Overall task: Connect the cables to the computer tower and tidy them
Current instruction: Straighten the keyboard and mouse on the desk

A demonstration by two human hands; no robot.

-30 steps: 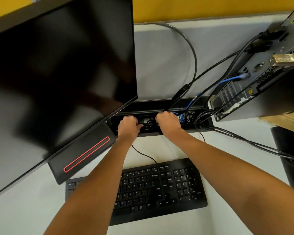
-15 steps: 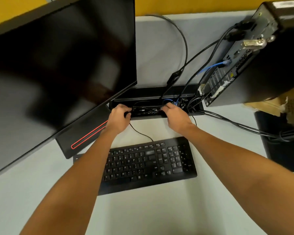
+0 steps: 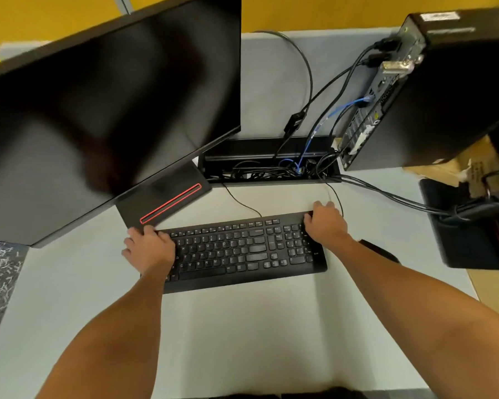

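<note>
The black computer tower (image 3: pixel 450 110) stands at the right with its back panel facing the desk's cable tray (image 3: pixel 271 168). Black cables (image 3: pixel 323 90) and a blue network cable (image 3: pixel 337 109) run from that panel down into the tray, where several cables lie bundled. A black keyboard (image 3: pixel 242 249) lies on the desk, its thin cord (image 3: pixel 239 203) leading to the tray. My left hand (image 3: pixel 150 249) grips the keyboard's left end. My right hand (image 3: pixel 326 224) grips its upper right corner.
A large dark monitor (image 3: pixel 107 110) on a black base with a red stripe (image 3: pixel 167 203) fills the left. Two black cables (image 3: pixel 386 194) run right to a black box (image 3: pixel 473 226). Cardboard (image 3: pixel 450 168) sits under the tower. A black mouse (image 3: pixel 380 250) peeks out behind my right forearm.
Both hands have left the cable tray and come back toward me onto the two ends of the keyboard. The view has pulled back from the tray.
</note>
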